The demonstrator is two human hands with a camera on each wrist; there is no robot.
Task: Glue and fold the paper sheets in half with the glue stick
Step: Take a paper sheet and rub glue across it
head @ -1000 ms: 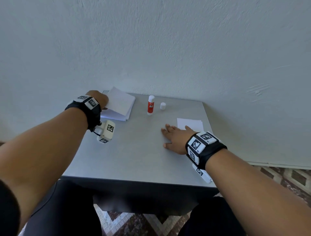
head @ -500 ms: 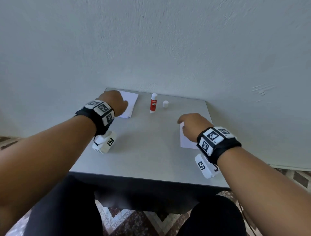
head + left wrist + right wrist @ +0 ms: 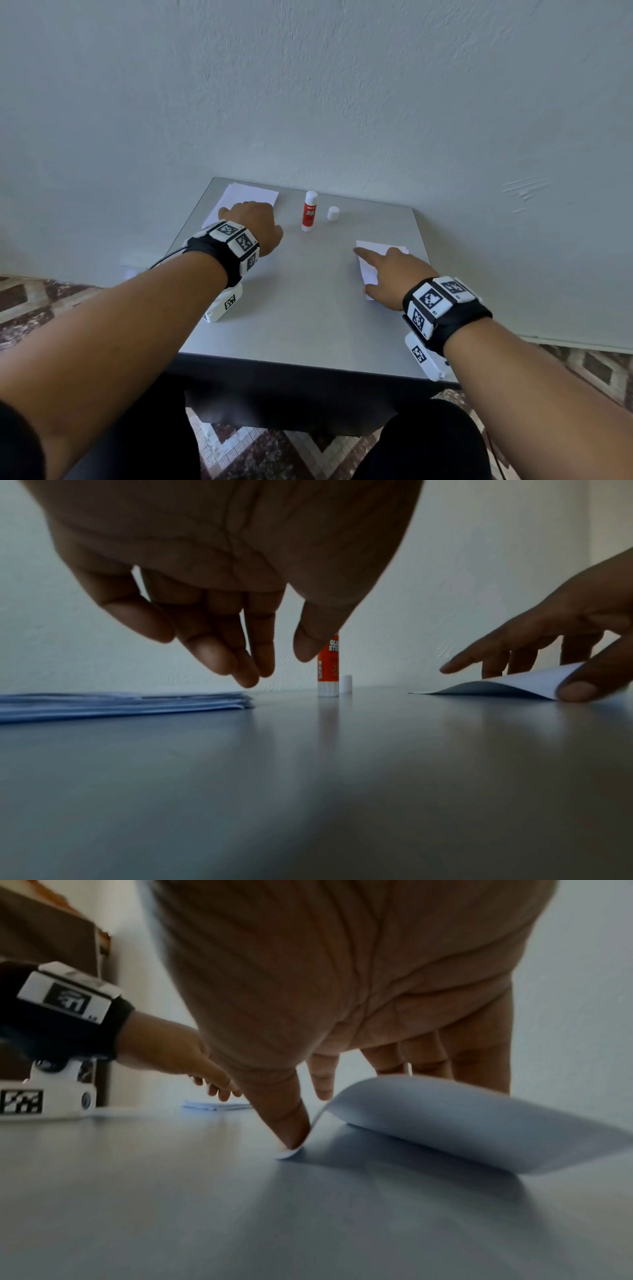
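A stack of white paper sheets (image 3: 246, 200) lies flat at the table's far left corner. My left hand (image 3: 257, 222) hovers just over its right edge with its fingers (image 3: 212, 647) hanging loosely and holding nothing. The red and white glue stick (image 3: 309, 212) stands upright and uncapped at the back centre, with its white cap (image 3: 333, 213) beside it. At the right lies a single white sheet (image 3: 366, 274), bowed upward (image 3: 462, 1123). My right hand (image 3: 387, 270) is on this sheet: the thumb presses its near corner to the table and the straight fingers rest over the top.
The small grey table (image 3: 308, 308) stands against a pale wall, with drop-offs at its left, right and front edges. The left wrist camera unit (image 3: 222, 305) sits low over the table's left side. Patterned floor tiles show below.
My left hand let a lifted sheet drop back on the stack and drifted right, off its edge. My right hand left the bare table and settled on the sheet at the right.
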